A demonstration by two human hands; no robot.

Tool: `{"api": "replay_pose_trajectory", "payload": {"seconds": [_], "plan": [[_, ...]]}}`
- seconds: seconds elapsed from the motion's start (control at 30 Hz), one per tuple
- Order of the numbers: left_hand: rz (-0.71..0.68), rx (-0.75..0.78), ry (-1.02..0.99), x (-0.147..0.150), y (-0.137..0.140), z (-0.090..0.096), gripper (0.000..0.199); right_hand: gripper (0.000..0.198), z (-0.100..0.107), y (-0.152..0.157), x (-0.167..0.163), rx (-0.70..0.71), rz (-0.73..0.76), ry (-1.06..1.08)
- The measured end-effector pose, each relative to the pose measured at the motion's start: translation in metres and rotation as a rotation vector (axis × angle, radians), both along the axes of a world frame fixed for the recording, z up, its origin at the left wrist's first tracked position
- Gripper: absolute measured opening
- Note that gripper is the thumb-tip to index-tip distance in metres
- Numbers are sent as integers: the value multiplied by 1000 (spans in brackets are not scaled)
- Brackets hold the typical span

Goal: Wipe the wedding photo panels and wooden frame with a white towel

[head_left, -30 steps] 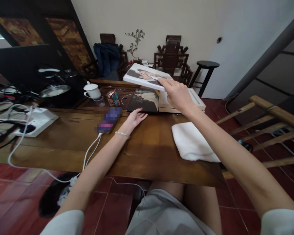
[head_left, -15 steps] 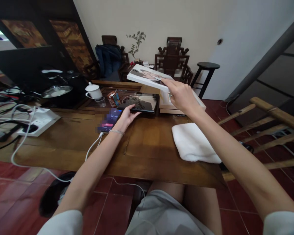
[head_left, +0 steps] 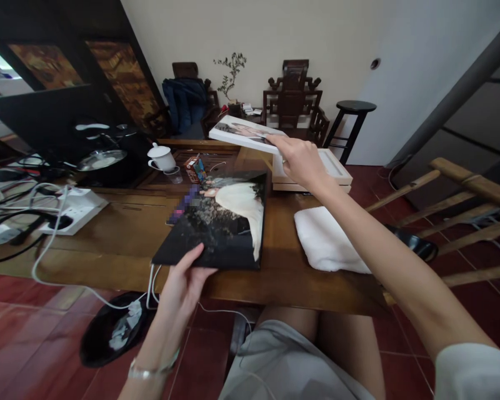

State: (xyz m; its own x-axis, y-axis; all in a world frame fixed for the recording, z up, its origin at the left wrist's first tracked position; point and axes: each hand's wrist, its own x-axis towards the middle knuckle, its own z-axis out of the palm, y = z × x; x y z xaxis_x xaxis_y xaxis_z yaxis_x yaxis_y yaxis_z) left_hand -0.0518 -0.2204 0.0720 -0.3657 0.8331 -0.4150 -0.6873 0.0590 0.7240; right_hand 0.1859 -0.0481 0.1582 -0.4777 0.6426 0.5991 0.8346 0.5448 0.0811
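My left hand [head_left: 187, 283] grips the near edge of a dark photo album [head_left: 233, 222], thumb on top and fingers underneath. Its glossy cover shows a white gown against a black background. Raised above the back of the table, a white-edged picture panel [head_left: 245, 133] is pinched at its right end by my right hand [head_left: 302, 161]. Below and behind that hand lie pale wooden frames [head_left: 337, 169]. A folded white towel [head_left: 325, 239] rests under my right forearm. Part of a phone [head_left: 183, 208] shows past the album's left edge.
On the wooden table [head_left: 279, 283] stand a white lidded cup [head_left: 161, 157], a small box [head_left: 195, 168] and a power strip [head_left: 79, 208] with tangled cables. A black bin [head_left: 108, 333] is on the floor at left; a wooden chair [head_left: 470, 189] stands at right.
My left hand has drawn the album toward me, so its cover now shows broadly and hides most of the phone. The right hand has lowered the panel slightly, shifting it left.
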Motion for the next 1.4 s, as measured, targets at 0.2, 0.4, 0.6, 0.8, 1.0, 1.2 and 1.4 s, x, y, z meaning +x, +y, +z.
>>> {"api": "replay_pose_trajectory", "payload": {"seconds": [0.2, 0.4, 0.6, 0.8, 1.0, 1.2, 1.4], "plan": [[-14, -75, 19, 5, -50, -22, 43, 64, -7, 11, -28, -21, 28, -35], [3, -114, 26, 23, -62, -30, 49, 60, -34, 27, -53, -119, 49, -121], [6, -144, 63, 28, -62, -32, 46, 59, -66, 40, -66, -179, -5, -200], [4, -168, 76, 26, -68, -42, 52, 56, -91, 51, -69, -207, -79, -256], [-12, -192, 58, 25, -69, -47, 55, 51, -109, 54, -74, -228, -135, -293], [-26, -187, 68, 24, -71, -48, 53, 52, -121, 65, -75, -314, -197, -341], [-16, -188, 66, 25, -71, -46, 47, 58, -125, 83, -76, -419, -205, -423]]}}
